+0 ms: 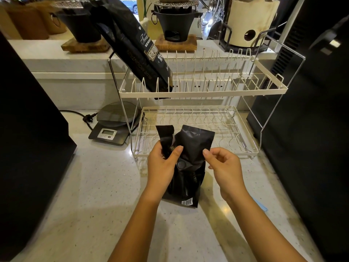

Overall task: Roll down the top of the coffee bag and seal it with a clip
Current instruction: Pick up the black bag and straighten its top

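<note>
While left hand (162,163) grips coffee bag (190,148), dish rack (204,91) (apparently empty below) stands behind.

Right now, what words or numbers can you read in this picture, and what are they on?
"BLUE MOUN...", partly cut off: on the tall black bag leaning in the upper rack.
Script word and boxed characters on that bag: too blurred to read.
Barcode sticker on the small coffee bag: too small.
Scale display: blank.

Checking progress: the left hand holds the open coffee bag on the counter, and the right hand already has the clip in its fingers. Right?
Not quite. In the head view the right hand is empty; no clip shows. The left hand does hold the open coffee bag on the counter.
</note>
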